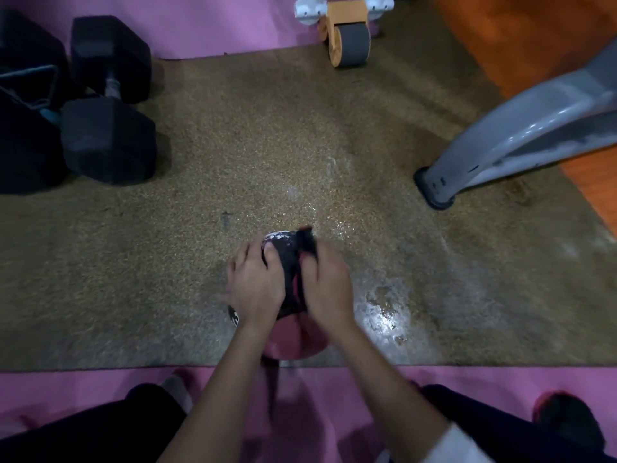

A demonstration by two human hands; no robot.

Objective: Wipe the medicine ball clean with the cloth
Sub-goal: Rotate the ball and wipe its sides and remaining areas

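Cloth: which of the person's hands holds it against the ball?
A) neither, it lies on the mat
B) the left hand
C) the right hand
C: the right hand grips the dark cloth on top of the ball, while the left hand holds the ball's side.

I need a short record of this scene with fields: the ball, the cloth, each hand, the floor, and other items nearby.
medicine ball: on the brown mat, between both hands; white marks on its far top
cloth: dark, lying on the ball's top right
left hand: grips the ball's left side
right hand: holds the cloth against the ball; blurred
floor: shiny wet patch right of the ball
nearby: dumbbell far left, ab wheel at the far edge, grey machine leg right
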